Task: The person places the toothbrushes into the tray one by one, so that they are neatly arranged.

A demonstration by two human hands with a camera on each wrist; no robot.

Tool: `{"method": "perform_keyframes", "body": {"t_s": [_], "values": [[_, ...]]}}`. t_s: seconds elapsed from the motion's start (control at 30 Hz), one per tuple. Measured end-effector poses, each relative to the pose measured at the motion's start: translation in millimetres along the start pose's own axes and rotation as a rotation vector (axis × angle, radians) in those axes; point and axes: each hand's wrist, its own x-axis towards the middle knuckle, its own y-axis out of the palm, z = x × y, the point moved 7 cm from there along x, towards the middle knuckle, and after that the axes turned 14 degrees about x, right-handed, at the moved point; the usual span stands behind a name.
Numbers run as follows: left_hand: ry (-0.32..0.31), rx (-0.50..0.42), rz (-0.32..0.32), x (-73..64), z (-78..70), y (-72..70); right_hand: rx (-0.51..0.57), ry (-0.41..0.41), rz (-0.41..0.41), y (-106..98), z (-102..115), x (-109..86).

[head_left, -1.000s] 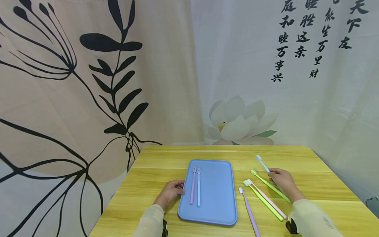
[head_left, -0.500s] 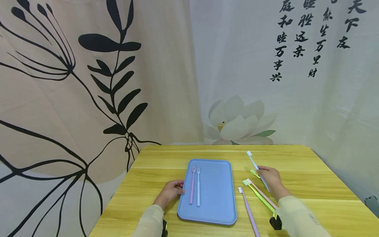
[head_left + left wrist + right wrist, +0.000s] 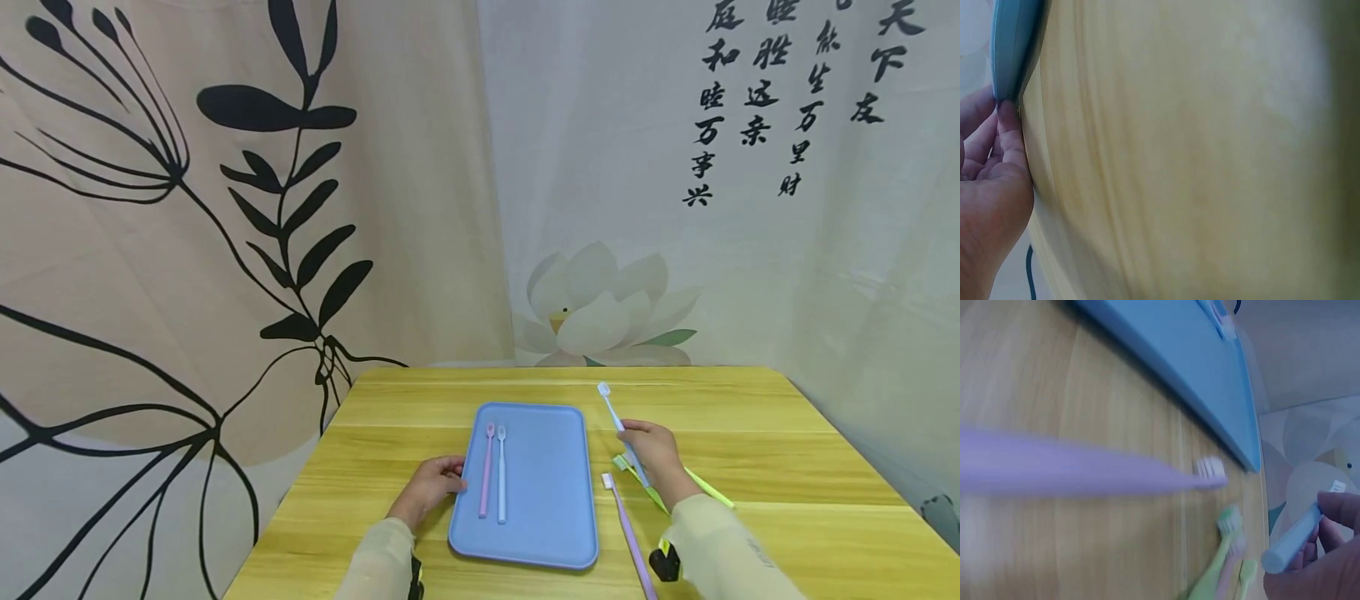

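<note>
My right hand grips a light blue toothbrush by its handle, bristle end pointing away, above the table right of the blue tray. In the right wrist view the handle's rounded end sticks out from the fingers. At the tray's left edge my left hand pinches the rim; the left wrist view has thumb and fingers on either side of the tray's rim. Side by side in the tray lie a pinkish-purple toothbrush and a light blue one.
Right of the tray a purple toothbrush lies on the wooden table. Two green toothbrushes, one nearer and one farther, are partly hidden by my right arm. A pink toothbrush shows in the right wrist view.
My right hand has carried the light blue toothbrush leftward over the other brushes, closer to the tray. The left hand stays at the tray's rim.
</note>
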Motion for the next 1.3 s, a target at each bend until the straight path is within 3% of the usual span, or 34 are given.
{"method": "perform_keyframes", "body": {"t_s": [0.6, 0.93, 1.3], "values": [[-0.007, -0.010, 0.005, -0.9, -1.9, -0.6, 0.093, -0.010, -0.023, 46.1, -7.1, -12.2], [0.042, -0.019, -0.010, -0.9, -4.7, -0.7, 0.146, 0.026, -0.074, 71.8, -16.3, -19.0], [0.042, -0.033, 0.000, -2.3, -6.3, -0.3, 0.140, -0.027, -0.117, 88.8, -18.1, -28.0]]}}
